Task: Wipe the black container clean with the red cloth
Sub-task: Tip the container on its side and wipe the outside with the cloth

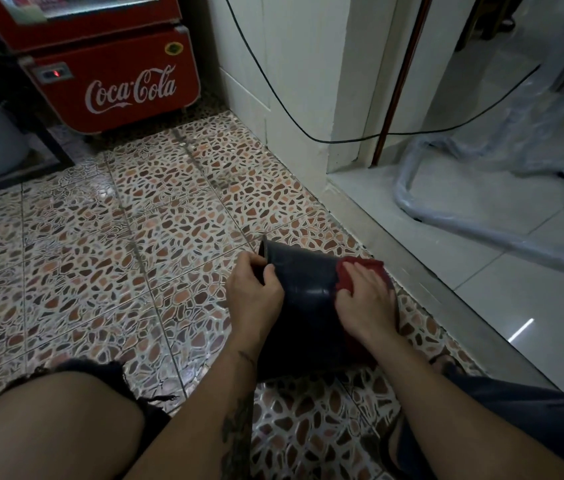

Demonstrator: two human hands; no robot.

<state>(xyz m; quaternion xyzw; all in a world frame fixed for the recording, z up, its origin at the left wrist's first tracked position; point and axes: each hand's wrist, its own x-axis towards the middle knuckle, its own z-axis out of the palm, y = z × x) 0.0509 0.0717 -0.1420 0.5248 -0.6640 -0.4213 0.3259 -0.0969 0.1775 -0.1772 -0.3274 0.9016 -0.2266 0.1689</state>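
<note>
Red cloth (344,277) lay pressed under my right hand (365,303), fingers straight, on the black container (308,282), tipped sideways near the tiled floor's (135,237) right edge. My left hand (254,292) curled round its rim. Wiping looked partway done, with much of the wall probably left.

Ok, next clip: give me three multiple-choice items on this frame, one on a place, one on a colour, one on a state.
1. Where is the red cloth?
A) on the floor
B) under the right hand, against the black container
C) inside the container

2. What colour is the cooler at upper left?
A) blue
B) white
C) red

3. How does the container lie?
A) upright
B) on its side
C) upside down

Answers: 1 B, the hand presses the cloth to the container's wall; 2 C, its red front bears white lettering; 3 B, its rim faces left, gripped by the left hand.
</note>
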